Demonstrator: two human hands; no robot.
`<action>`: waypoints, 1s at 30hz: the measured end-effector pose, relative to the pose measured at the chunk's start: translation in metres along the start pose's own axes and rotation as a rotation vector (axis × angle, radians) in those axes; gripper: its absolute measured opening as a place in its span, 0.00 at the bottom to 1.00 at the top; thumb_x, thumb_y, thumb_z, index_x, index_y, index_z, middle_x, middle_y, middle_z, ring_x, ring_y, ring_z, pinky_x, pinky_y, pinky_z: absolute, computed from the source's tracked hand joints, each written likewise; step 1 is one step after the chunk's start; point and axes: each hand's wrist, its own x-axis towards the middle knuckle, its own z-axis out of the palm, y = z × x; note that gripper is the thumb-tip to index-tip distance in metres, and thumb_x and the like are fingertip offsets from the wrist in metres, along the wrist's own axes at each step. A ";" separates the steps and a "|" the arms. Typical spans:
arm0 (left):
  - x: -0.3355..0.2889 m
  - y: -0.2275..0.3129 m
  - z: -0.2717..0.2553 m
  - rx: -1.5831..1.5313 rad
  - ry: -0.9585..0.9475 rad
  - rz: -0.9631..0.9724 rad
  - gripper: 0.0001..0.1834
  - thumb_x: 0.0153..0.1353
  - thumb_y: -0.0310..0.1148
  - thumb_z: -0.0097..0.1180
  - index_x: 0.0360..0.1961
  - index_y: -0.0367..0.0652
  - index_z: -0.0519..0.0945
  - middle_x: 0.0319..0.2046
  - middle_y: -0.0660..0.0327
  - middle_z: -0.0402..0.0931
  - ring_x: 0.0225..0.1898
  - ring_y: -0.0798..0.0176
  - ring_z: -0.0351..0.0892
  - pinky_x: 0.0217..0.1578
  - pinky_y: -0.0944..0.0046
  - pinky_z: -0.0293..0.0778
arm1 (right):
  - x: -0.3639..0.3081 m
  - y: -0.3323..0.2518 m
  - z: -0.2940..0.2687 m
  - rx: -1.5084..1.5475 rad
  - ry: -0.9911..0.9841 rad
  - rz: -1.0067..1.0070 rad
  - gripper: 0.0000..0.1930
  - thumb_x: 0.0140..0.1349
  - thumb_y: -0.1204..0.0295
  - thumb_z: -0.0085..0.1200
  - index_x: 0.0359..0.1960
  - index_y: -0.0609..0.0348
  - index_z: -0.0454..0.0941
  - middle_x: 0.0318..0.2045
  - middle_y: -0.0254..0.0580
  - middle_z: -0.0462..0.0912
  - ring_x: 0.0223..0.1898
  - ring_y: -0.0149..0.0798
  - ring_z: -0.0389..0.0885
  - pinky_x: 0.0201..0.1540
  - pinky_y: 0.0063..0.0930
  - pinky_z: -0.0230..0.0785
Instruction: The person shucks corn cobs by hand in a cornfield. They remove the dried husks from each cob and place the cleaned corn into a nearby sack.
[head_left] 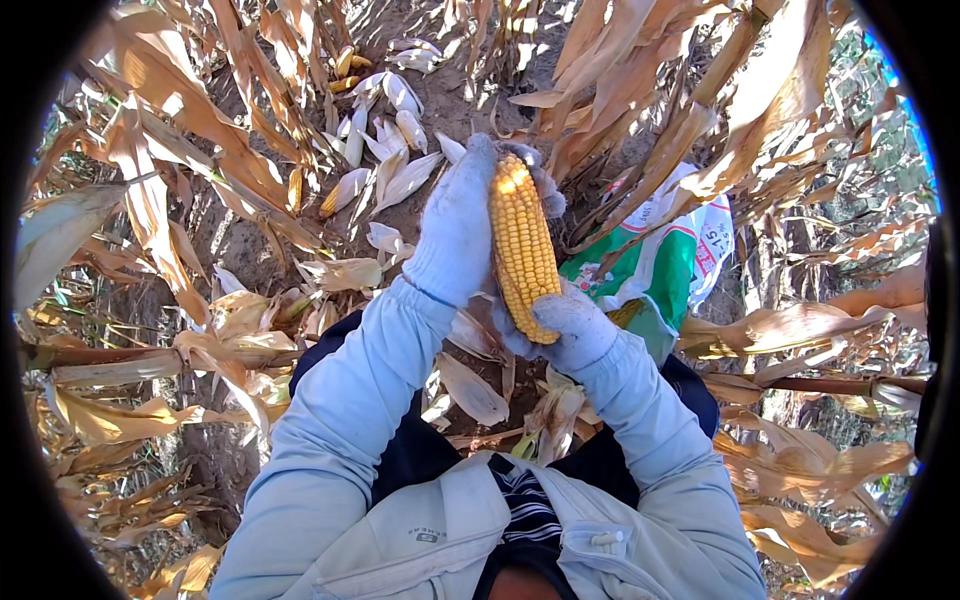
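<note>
A husked yellow corn cob (524, 250) is held upright between my two gloved hands, in front of my body. Along its left side and round its far tip lies my left hand (460, 215), in a pale knitted glove, closed on the cob. My right hand (575, 325), gloved too, grips the lower end, with the thumb on the kernels and fingers behind. The cob's back side is hidden. Just right of it a green and white sack (660, 260) lies on the ground, and loose dry husks (470, 390) lie below my hands.
Husks and partly husked cobs (385, 150) lie on the soil at the far left. Tall dry corn stalks (700, 110) lean in at the upper right, and more dry leaves (150, 200) stand at the left. A stalk (110, 368) crosses low at my left.
</note>
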 end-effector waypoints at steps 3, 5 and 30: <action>0.016 -0.023 -0.021 0.685 0.046 0.468 0.22 0.67 0.34 0.61 0.60 0.38 0.78 0.50 0.51 0.81 0.42 0.52 0.84 0.43 0.57 0.81 | -0.005 -0.012 -0.001 -0.034 0.074 -0.042 0.35 0.57 0.55 0.70 0.62 0.60 0.70 0.39 0.44 0.84 0.33 0.36 0.83 0.32 0.29 0.77; 0.018 -0.031 -0.039 1.017 0.068 0.619 0.24 0.63 0.29 0.62 0.61 0.35 0.76 0.49 0.50 0.81 0.42 0.50 0.84 0.43 0.56 0.81 | 0.003 -0.015 -0.019 -0.225 0.043 -0.087 0.35 0.57 0.56 0.70 0.61 0.60 0.70 0.39 0.43 0.84 0.32 0.35 0.82 0.33 0.26 0.77; 0.017 -0.003 -0.045 0.165 0.147 -0.024 0.30 0.76 0.52 0.54 0.64 0.37 0.77 0.55 0.57 0.80 0.56 0.63 0.77 0.59 0.63 0.71 | 0.009 -0.023 0.012 -1.258 0.509 -0.255 0.34 0.55 0.56 0.72 0.58 0.61 0.73 0.47 0.56 0.85 0.50 0.52 0.86 0.53 0.41 0.78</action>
